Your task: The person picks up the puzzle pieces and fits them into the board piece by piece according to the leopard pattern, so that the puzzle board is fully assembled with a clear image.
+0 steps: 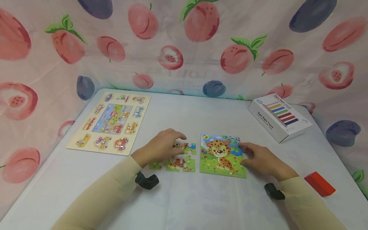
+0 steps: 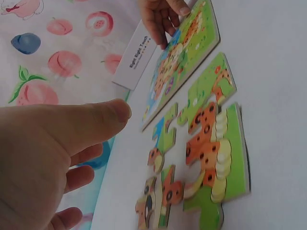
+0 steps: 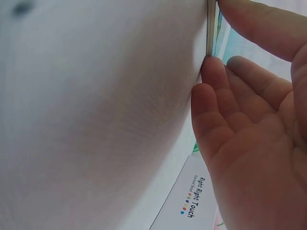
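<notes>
A cartoon leopard picture board (image 1: pixel 220 155) lies flat on the table. My right hand (image 1: pixel 262 158) rests at its right edge, fingertips and thumb touching the edge without closing round it. To the board's left lie several loose jigsaw pieces (image 1: pixel 173 164) with parts of the same leopard; some in the left wrist view, like the spotted body piece (image 2: pixel 211 153), are partly fitted together or lie close. My left hand (image 1: pixel 161 146) hovers over the upper-left pieces and hides some of them. Its thumb (image 2: pixel 96 122) is stretched out, its other fingers loosely bent, with nothing seen between them.
A wooden vehicle puzzle board (image 1: pixel 112 121) lies at the back left. At the back right stands a white box (image 1: pixel 279 116) printed with coloured bead rows. A red block (image 1: pixel 319 184) sits beside my right forearm. A fruit-print cloth (image 1: pixel 189 70) hangs behind the table.
</notes>
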A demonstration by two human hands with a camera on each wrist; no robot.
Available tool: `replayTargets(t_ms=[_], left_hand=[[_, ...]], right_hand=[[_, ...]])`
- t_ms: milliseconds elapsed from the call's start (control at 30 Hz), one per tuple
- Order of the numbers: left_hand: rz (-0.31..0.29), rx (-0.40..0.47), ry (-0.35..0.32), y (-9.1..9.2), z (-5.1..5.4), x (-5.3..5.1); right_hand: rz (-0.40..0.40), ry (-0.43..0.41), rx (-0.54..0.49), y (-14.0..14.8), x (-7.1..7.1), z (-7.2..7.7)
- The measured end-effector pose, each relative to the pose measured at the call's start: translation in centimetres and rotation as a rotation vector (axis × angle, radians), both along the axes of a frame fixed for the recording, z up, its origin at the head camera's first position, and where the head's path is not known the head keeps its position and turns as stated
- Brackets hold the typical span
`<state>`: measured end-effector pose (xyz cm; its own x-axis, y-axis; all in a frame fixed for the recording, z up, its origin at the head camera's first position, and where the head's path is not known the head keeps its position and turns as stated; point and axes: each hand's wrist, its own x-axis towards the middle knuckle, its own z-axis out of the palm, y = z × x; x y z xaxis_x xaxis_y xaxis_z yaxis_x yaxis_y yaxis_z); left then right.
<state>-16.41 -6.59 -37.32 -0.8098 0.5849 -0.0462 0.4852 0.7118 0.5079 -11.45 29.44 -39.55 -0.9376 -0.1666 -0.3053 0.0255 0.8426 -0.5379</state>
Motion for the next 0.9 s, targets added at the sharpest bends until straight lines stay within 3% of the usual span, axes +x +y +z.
replayTargets(t_ms=[267,600,900], left_hand=[[0.032,-0.032,0.013,-1.7,-0.6,-0.3],[0.006,-0.030,0.052,-3.3,-1.4,-0.3],[0.024,-0.040,0.008,-4.1,-1.8,-0.2]], right_hand=[[0.008,0.007,-0.005,0.0,0.0,0.1],[0.009,0.002,-0.005,0.1,0.0,0.0],[0.004,0.005,-0.011,0.0,0.1,0.1]])
